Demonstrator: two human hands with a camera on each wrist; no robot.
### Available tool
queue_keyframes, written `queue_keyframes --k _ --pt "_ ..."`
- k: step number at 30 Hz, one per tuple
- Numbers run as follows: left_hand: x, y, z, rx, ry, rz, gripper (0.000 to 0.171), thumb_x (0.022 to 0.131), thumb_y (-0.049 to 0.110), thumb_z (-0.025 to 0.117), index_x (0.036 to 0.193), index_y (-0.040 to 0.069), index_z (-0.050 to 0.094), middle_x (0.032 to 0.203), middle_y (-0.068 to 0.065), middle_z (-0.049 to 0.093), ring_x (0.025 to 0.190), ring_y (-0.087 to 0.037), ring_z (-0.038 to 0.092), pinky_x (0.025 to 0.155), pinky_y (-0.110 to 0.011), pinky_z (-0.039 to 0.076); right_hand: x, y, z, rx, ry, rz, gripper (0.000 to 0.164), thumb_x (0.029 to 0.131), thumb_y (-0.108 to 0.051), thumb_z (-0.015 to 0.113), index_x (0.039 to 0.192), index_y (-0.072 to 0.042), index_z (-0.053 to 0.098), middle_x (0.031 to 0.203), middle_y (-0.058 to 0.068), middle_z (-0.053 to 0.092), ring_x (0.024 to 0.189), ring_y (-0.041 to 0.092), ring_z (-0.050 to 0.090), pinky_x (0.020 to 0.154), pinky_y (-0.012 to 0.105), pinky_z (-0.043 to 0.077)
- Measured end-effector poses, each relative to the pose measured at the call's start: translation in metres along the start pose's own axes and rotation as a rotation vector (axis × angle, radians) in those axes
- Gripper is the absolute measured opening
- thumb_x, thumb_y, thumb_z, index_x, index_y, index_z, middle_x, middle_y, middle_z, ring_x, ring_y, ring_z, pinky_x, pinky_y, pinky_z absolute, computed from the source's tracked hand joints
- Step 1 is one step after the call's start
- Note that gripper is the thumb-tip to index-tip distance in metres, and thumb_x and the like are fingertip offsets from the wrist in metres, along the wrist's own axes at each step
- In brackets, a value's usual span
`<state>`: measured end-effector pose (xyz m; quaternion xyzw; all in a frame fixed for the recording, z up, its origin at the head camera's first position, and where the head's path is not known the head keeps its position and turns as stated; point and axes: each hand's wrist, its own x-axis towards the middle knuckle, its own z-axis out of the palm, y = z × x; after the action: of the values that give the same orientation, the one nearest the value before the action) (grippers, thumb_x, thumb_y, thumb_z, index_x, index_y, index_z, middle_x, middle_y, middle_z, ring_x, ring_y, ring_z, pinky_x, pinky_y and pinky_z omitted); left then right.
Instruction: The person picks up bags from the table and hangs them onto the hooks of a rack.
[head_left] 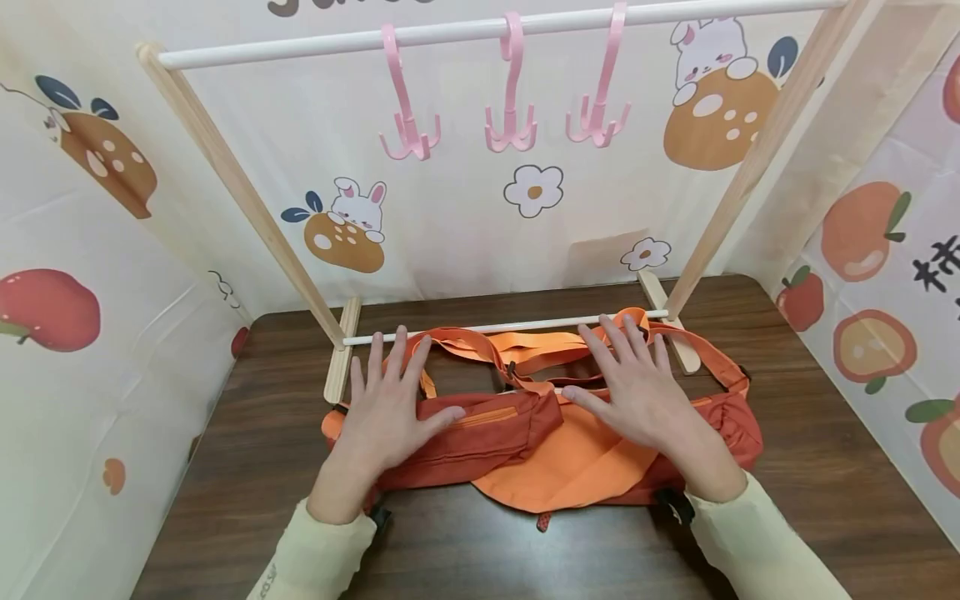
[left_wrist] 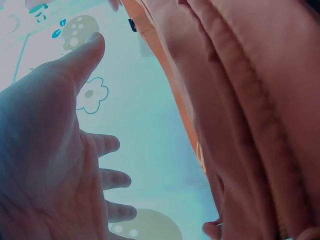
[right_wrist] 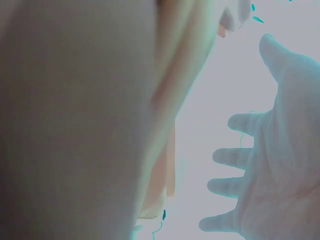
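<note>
A rust-red and orange fabric bag (head_left: 573, 475) lies flat across the dark wooden table, with a zipped pocket (head_left: 487, 442) on its left part. Orange straps (head_left: 540, 342) are bunched along its far side. My left hand (head_left: 386, 417) is spread, palm down, over the bag's left end, thumb close to the zip. Over the right part, my right hand (head_left: 641, 392) has its fingers extended, the tips near the straps. Both wrist views show straight, separated fingers and a bare palm beside the bag fabric (left_wrist: 240, 110). Neither hand grips anything.
Behind the bag stands a wooden-sided rack with a white top rail (head_left: 450, 33) and a low white bar (head_left: 517, 327). Three pink hooks (head_left: 510, 125) hang from the rail. Its wooden feet (head_left: 339, 367) rest on the table (head_left: 247, 483). Printed cloth encloses the back and sides.
</note>
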<state>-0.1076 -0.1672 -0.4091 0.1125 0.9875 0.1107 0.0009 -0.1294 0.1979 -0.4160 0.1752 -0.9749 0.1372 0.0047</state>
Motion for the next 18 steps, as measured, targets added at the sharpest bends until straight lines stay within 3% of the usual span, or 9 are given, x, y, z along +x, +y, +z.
queue_keyframes --k 7,18 --pt "0.004 -0.004 -0.007 0.006 0.003 0.004 0.113 0.087 0.086 0.059 0.172 0.024 0.017 0.178 -0.015 0.003 0.161 -0.047 -0.003 0.120 -0.076 0.006 0.006 -0.005 -0.008 0.006 -0.030 -0.015 0.099 0.097 -0.083 0.041 0.172 -0.023 0.017 0.176 0.016 0.011 0.161 0.044 0.003 0.119 0.076 0.001" --pt "0.014 -0.016 -0.012 -0.009 0.016 0.023 0.107 0.092 0.076 0.064 0.171 0.018 0.021 0.175 -0.020 0.015 0.159 -0.049 0.007 0.120 -0.076 0.011 0.021 -0.015 -0.017 -0.004 -0.042 -0.055 0.101 0.096 -0.087 0.037 0.172 -0.022 0.020 0.173 0.017 0.023 0.160 0.044 0.012 0.120 0.075 0.009"
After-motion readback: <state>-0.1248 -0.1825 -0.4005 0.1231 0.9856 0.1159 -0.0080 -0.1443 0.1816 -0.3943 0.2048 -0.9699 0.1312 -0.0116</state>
